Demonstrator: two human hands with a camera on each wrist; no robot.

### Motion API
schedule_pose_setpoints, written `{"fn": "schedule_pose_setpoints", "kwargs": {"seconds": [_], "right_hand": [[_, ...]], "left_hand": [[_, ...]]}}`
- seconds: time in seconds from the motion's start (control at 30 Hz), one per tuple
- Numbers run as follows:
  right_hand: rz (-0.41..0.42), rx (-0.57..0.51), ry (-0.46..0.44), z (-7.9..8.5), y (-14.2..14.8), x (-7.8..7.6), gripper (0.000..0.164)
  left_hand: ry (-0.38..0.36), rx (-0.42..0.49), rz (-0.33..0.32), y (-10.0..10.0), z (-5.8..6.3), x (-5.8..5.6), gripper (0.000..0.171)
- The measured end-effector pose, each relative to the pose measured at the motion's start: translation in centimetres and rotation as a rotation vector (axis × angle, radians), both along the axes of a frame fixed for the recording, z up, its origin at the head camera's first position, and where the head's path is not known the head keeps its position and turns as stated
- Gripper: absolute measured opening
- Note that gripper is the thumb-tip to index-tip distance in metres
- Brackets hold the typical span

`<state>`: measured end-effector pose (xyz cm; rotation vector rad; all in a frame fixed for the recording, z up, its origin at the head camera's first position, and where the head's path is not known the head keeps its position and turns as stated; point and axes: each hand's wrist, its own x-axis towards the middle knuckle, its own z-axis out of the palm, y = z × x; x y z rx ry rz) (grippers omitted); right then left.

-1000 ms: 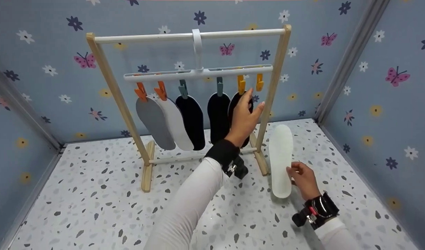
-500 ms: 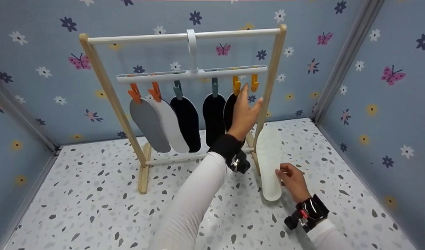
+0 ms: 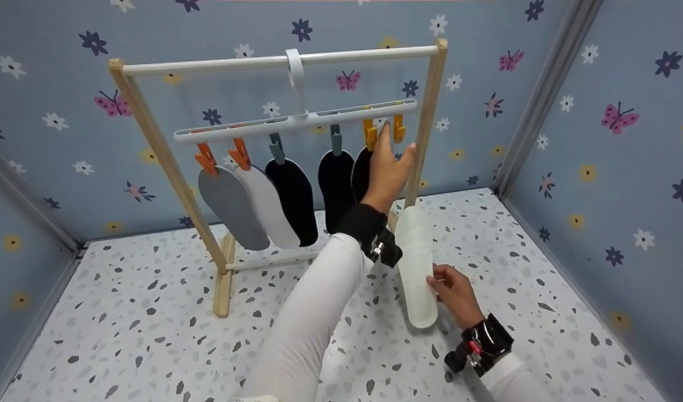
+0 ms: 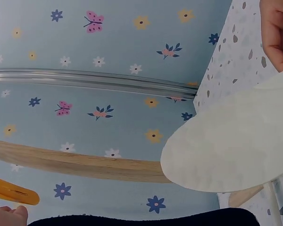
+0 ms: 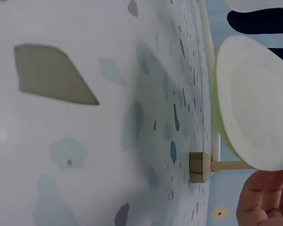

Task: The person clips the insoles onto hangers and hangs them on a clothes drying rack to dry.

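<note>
My left hand is raised beside the two yellow clips on the hanger, with index finger and thumb extended apart. Its fingertips are right at the left yellow clip, which holds a black insole partly hidden behind the hand. The right yellow clip hangs with nothing in it. Low on the right, my right hand pinches the edge of a cream-white insole. That insole stands tilted above the floor, its greenish side edge showing in the right wrist view.
A wooden rack with a white rail carries the white clip hanger. Orange clips hold a grey insole and a white insole; grey-green clips hold black ones. Patterned walls close in the speckled floor.
The right hand has moved the cream-white insole leftward, closer to the rack's right post. The left hand has risen slightly against the yellow clips. The hanger now slants more, its right end higher.
</note>
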<state>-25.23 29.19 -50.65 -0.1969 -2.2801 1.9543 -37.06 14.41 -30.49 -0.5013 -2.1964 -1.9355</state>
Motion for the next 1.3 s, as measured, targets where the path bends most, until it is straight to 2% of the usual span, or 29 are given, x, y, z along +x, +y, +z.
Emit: {"fn": "schedule_pose_setpoints", "kwargs": {"seconds": [0.2,0.43,0.7,0.93,1.03,1.3], "right_hand": [[0.019,-0.007,0.001,-0.2,-0.3,-0.1,0.019],[0.041,-0.003,0.004,-0.4,-0.7,-0.2,0.016],[0.068,-0.036,0.026,-0.6,-1.0,0.3,0.022],[0.065,-0.011,0.016,-0.7,-1.1,0.2,0.020],[0.067,-0.012,0.002,-0.3,-1.2,0.3,0.019],[0.088,0.025,-0.020,2.3,-1.9,1.5,0.018]], "left_hand": [[-0.022,0.020,-0.001,0.2,0.3,-0.6,0.066],[-0.029,0.040,0.033,0.0,0.3,-1.2,0.065],[-0.086,0.095,0.010,0.1,0.0,-1.7,0.065],[-0.071,0.124,0.010,0.2,-0.2,-1.8,0.063],[-0.076,0.124,0.009,0.2,-0.2,-1.7,0.063],[-0.056,0.093,0.031,0.6,-0.4,-1.9,0.061]]}}
